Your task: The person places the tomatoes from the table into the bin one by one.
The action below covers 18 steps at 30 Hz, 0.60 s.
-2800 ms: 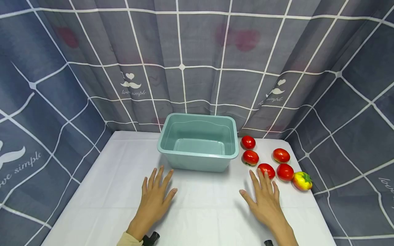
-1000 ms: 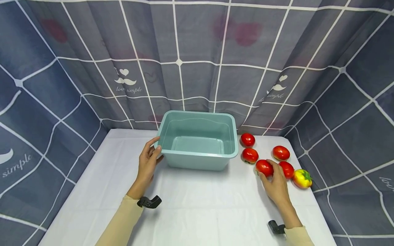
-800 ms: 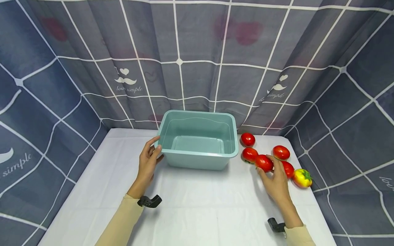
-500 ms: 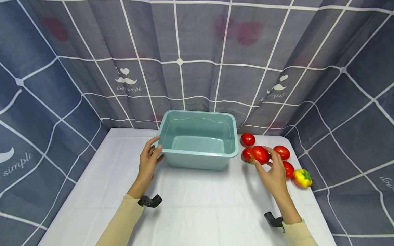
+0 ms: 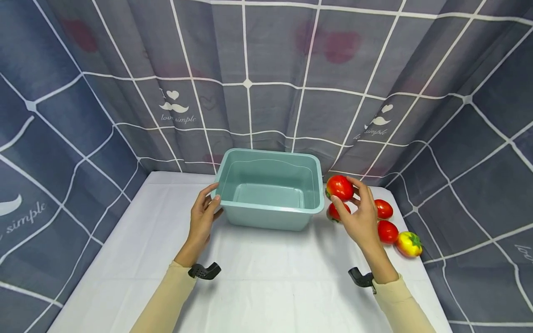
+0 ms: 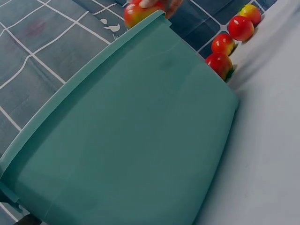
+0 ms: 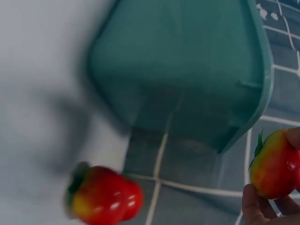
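A red tomato (image 5: 339, 188), yellowish with green leaves in the right wrist view, is held between the thumb and fingers of my right hand (image 5: 361, 221). It is raised off the table, just right of the light teal plastic bin (image 5: 266, 216). My left hand (image 5: 201, 222) grips the bin's left rim, thumb at the front and fingers along the side. No tomatoes show inside the bin. Beneath the held tomato another tomato (image 5: 338, 212) lies on the table, partly covered by the right hand. The rear tomato seen earlier is hidden behind the held one in the head view.
Right of my right hand lie two more red tomatoes, a rear tomato (image 5: 383, 209) and a nearer tomato (image 5: 387, 231), beside a yellow-red tomato (image 5: 409, 244) with a green top. A white cloth (image 5: 266, 286) covers the table. Grey checked curtains (image 5: 275, 111) enclose the back and sides.
My left hand has moved from over the table to the bin's rim. My right hand has picked up the front-middle tomato and carried it up, back and left toward the bin.
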Each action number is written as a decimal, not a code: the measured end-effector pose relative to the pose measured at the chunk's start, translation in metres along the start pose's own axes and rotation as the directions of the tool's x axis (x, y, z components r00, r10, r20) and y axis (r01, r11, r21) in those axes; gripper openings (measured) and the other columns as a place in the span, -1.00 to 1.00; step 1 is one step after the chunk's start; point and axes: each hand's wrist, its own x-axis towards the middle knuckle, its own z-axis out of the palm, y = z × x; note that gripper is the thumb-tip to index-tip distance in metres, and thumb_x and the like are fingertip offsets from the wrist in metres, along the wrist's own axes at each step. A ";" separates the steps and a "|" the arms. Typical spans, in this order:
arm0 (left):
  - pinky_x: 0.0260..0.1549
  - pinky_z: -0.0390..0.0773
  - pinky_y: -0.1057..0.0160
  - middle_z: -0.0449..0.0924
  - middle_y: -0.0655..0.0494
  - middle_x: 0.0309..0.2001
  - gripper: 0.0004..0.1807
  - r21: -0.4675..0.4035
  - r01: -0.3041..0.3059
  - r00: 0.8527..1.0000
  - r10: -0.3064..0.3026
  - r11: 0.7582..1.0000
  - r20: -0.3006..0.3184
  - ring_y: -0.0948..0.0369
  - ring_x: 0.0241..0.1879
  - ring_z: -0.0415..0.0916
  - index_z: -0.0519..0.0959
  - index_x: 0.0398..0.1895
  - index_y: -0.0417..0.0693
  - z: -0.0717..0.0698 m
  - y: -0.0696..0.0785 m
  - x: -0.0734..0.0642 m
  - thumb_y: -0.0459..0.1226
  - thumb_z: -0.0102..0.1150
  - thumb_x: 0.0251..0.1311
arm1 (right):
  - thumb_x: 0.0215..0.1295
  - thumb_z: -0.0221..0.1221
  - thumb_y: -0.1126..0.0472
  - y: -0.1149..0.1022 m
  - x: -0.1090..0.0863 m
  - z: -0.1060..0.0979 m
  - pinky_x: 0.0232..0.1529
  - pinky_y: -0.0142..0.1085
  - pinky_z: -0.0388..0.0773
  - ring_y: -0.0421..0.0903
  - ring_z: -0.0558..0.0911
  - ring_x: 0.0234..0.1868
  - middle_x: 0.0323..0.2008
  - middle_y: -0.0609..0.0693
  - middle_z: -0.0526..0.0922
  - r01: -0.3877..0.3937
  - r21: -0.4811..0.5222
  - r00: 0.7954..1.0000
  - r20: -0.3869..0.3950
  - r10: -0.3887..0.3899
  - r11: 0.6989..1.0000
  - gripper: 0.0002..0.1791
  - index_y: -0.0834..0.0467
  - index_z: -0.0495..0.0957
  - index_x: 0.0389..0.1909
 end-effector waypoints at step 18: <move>0.42 0.50 -0.29 0.41 -0.23 0.29 -0.53 -0.009 -0.011 1.000 0.010 1.000 -0.011 0.11 0.25 0.52 0.42 0.55 0.22 0.002 -0.002 0.000 -0.13 0.07 0.67 | 0.34 0.49 0.13 -0.047 0.044 0.064 0.10 -0.16 0.67 0.01 0.62 0.22 0.28 0.07 0.59 0.167 0.024 0.957 0.237 -0.168 0.986 -0.30 0.01 0.47 0.46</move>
